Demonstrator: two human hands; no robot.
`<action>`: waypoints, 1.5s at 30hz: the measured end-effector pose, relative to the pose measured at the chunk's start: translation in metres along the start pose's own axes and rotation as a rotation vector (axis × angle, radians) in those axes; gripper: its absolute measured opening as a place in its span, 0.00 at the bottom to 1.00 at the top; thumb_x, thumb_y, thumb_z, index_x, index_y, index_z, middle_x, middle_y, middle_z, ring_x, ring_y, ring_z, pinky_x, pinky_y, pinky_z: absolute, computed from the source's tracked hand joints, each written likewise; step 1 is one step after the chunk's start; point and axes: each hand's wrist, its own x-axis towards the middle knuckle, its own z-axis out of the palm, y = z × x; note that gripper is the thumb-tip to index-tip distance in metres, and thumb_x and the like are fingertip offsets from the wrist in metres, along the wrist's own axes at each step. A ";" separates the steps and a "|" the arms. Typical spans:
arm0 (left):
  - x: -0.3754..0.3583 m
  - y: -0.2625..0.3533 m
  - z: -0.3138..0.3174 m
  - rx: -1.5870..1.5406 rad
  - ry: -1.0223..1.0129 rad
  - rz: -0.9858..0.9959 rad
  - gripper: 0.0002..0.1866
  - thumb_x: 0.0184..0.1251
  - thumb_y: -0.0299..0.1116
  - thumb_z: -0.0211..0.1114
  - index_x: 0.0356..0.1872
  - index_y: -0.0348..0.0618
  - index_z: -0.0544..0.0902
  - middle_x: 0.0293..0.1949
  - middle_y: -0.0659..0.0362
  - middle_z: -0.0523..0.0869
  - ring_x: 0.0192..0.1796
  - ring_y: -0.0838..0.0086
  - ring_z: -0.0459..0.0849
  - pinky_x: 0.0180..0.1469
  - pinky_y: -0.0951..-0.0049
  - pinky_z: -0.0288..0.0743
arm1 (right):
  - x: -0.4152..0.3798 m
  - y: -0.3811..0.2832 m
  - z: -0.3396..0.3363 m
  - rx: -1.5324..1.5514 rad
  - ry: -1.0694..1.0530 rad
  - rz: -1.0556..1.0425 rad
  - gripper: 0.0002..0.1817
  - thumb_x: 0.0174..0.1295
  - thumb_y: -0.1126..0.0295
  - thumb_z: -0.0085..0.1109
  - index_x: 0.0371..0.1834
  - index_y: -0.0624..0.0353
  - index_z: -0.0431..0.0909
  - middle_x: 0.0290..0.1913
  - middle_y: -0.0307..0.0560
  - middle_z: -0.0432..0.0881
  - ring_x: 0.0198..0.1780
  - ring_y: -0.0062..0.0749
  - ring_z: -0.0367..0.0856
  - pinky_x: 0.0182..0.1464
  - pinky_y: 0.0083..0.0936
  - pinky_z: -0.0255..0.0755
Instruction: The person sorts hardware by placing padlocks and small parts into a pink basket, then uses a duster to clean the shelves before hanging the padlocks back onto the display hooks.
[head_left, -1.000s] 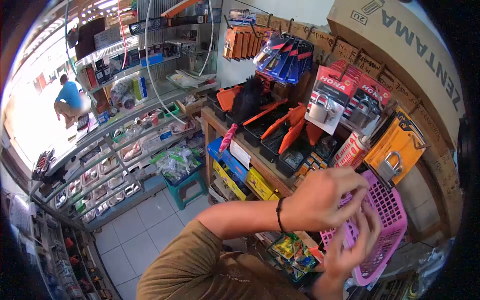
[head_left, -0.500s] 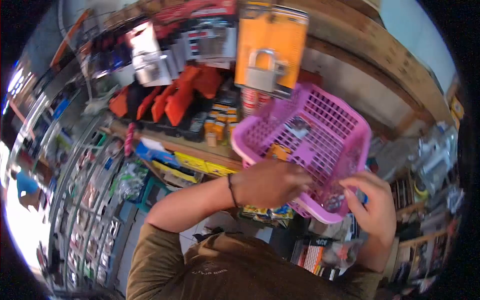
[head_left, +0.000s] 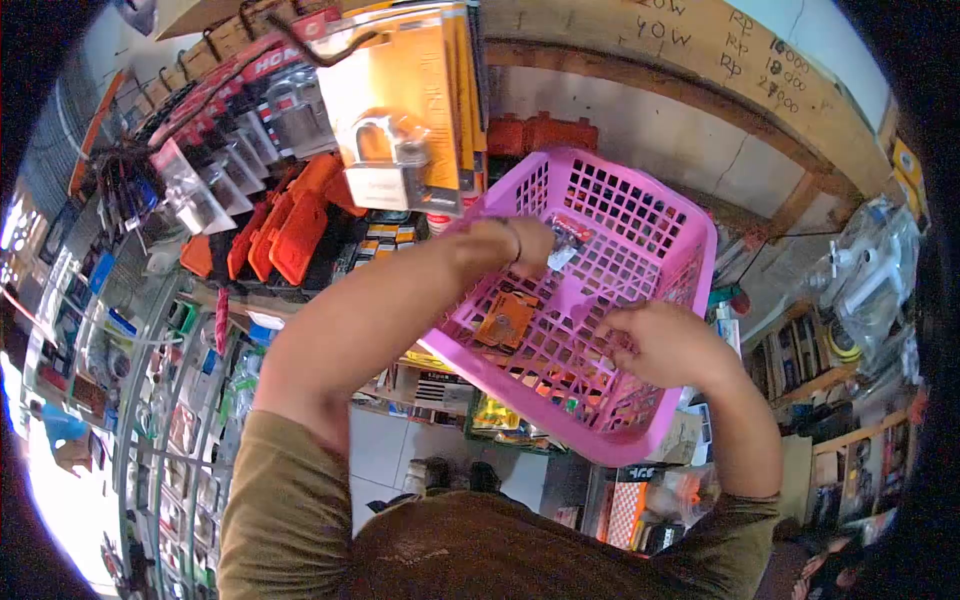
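Observation:
A pink plastic basket (head_left: 690, 215) with lattice walls is in front of me. My left hand (head_left: 527, 246), wearing a dark wristband, reaches over its left side with fingers curled down at a small clear-and-red packet (head_left: 572, 232). The fingertips are partly hidden, but they appear to pinch the packet's edge. Over the right half of the basket is my right hand (head_left: 660, 342), its fingers bent inward; what is between them is too small to make out. An orange carded item (head_left: 507, 320) lies flat on the basket floor between my hands.
Orange padlock packs (head_left: 400, 110) hang from a hook close above my left forearm. Orange plastic cases (head_left: 290, 225) stand at the left. Glass display shelves (head_left: 170, 430) are further left. Bagged white fittings (head_left: 875, 270) hang at the right, under a wooden beam (head_left: 700, 90).
My left hand has moved from the basket's near side up to the packet at its far left. My right hand has shifted left and inward over the basket. The view has turned.

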 end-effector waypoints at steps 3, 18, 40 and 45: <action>0.062 -0.011 0.006 0.095 0.041 0.055 0.24 0.49 0.49 0.57 0.34 0.34 0.80 0.30 0.44 0.81 0.37 0.53 0.81 0.41 0.58 0.74 | 0.017 0.012 0.017 0.084 -0.020 -0.005 0.12 0.50 0.64 0.53 0.38 0.54 0.76 0.31 0.53 0.79 0.37 0.48 0.78 0.41 0.39 0.72; 0.127 0.006 0.066 -0.011 0.264 -0.730 0.46 0.34 0.53 0.72 0.55 0.35 0.66 0.49 0.51 0.77 0.50 0.62 0.77 0.51 0.65 0.72 | 0.049 0.024 0.043 0.052 -0.258 -0.038 0.10 0.50 0.62 0.54 0.30 0.56 0.75 0.27 0.48 0.79 0.31 0.41 0.79 0.34 0.33 0.71; -0.148 0.093 -0.016 -0.751 0.691 0.076 0.48 0.28 0.45 0.73 0.53 0.37 0.56 0.40 0.42 0.75 0.42 0.52 0.78 0.42 0.60 0.74 | -0.012 -0.074 -0.002 1.445 0.868 0.168 0.17 0.57 0.68 0.53 0.49 0.59 0.67 0.44 0.44 0.74 0.42 0.26 0.74 0.41 0.25 0.71; -0.248 0.047 0.037 -1.179 0.623 0.507 0.50 0.29 0.37 0.73 0.58 0.39 0.53 0.46 0.49 0.72 0.48 0.66 0.75 0.44 0.62 0.72 | -0.023 -0.174 0.017 1.744 0.555 -0.198 0.22 0.63 0.60 0.41 0.54 0.64 0.59 0.44 0.53 0.75 0.37 0.37 0.78 0.34 0.35 0.77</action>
